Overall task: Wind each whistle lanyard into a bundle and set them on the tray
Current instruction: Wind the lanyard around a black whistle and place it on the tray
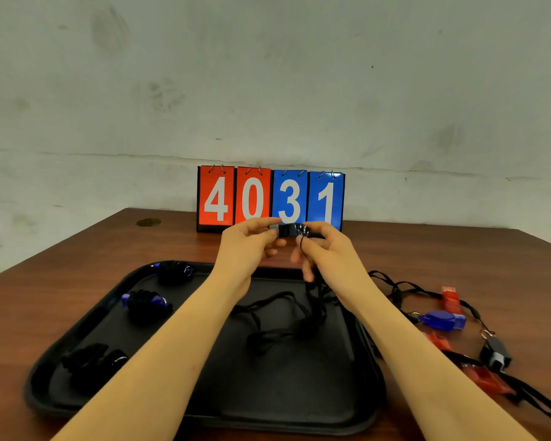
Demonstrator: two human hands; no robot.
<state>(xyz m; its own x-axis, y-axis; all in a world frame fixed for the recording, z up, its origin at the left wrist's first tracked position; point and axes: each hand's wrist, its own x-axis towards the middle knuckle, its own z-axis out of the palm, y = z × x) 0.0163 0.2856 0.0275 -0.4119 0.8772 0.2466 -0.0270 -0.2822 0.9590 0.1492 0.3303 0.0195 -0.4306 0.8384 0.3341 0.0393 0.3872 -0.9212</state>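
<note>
black whistle (286,230) held up, lanyard (299,316) dangling onto tray (299,409)

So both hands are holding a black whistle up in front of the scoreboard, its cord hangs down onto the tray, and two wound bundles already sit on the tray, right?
Not quite: the head view shows three wound bundles on the tray, not two: one at the far left corner, one below it, one nearest. The rest holds: left hand and right hand hold the black whistle before the scoreboard, cord hanging onto the tray.

A tray (204,412) is sitting on the tabletop (77,259), three wound bundles (147,302) lying along its left side, loose whistles (442,319) lying right of it, a scoreboard (269,198) standing behind against the wall.
</note>
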